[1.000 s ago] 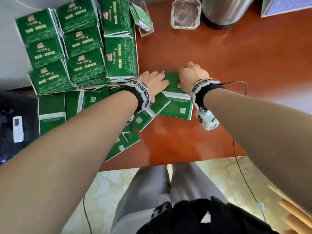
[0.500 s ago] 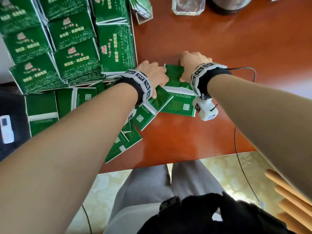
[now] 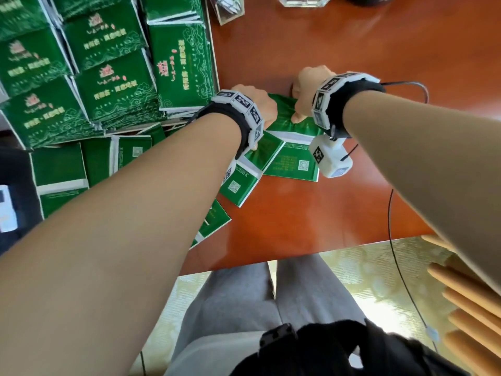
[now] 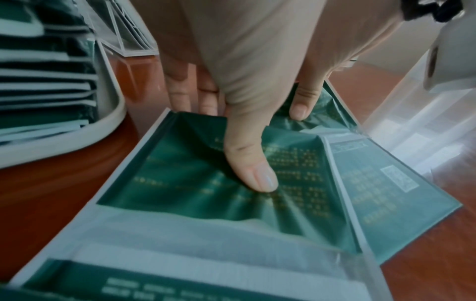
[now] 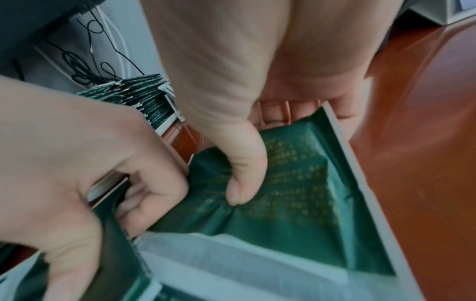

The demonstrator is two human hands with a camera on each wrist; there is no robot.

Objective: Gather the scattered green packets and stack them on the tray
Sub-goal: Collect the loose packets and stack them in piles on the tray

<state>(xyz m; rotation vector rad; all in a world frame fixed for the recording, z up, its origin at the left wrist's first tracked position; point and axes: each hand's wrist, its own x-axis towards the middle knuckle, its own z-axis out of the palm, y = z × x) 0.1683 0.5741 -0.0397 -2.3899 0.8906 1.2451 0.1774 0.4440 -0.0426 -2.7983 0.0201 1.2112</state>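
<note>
From the head view only the backs of the two hands are seen, side by side over a green packet (image 3: 282,115) on the red-brown tabletop (image 3: 311,213), just right of the tray (image 3: 214,77). The fingers are hidden there; how they lie is given only by the wrist views. In the left wrist view the left hand (image 4: 244,67) is shown with its thumb pressed down onto the crumpled top face of the packet (image 4: 206,183) while the fingers are curled over its far edge, so the grip is a pinch on the packet. In the right wrist view the right hand (image 5: 257,67) is shown doing likewise: thumb on the green face (image 5: 296,193), fingers tucked under the far edge, the film buckled between them. The left hand (image 5: 77,152) is also caught in that view, curled round the packet's left side.

More packets (image 3: 292,164) are seen lying overlapped on the tabletop under and near the wrists, fanned toward the near left. The tray's pale rounded rim (image 4: 110,120) is shown in the left wrist view, with packets (image 4: 46,81) stacked inside in layers; from above, the stacks (image 3: 108,77) are seen filling it in rows.
</note>
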